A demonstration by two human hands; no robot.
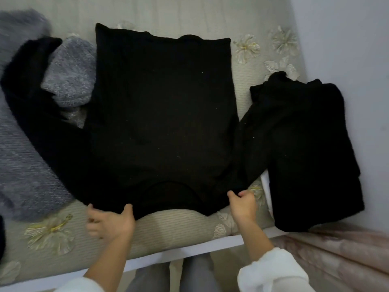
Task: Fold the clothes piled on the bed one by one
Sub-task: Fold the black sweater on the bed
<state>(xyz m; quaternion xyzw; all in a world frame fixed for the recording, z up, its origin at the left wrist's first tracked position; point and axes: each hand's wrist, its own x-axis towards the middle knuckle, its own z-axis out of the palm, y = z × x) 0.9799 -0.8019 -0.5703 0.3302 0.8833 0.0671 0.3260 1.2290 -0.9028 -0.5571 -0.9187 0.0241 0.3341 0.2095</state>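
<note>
A black long-sleeved sweater (162, 114) lies spread flat on the bed, neckline toward me and hem at the far side. Its sleeves run out to the left and right. My left hand (109, 223) pinches the near edge at the left shoulder, thumb on top of the fabric. My right hand (242, 204) grips the near edge at the right shoulder with curled fingers. A folded black garment (311, 157) lies at the right edge of the bed, the sweater's right sleeve reaching up to it.
A heap of grey knitted clothes (67, 70) lies at the left, partly under the left sleeve. The bed cover (179, 224) is beige with flower patches. A pale wall (347, 49) runs along the right, and a pinkish curtain (336, 256) hangs at the lower right.
</note>
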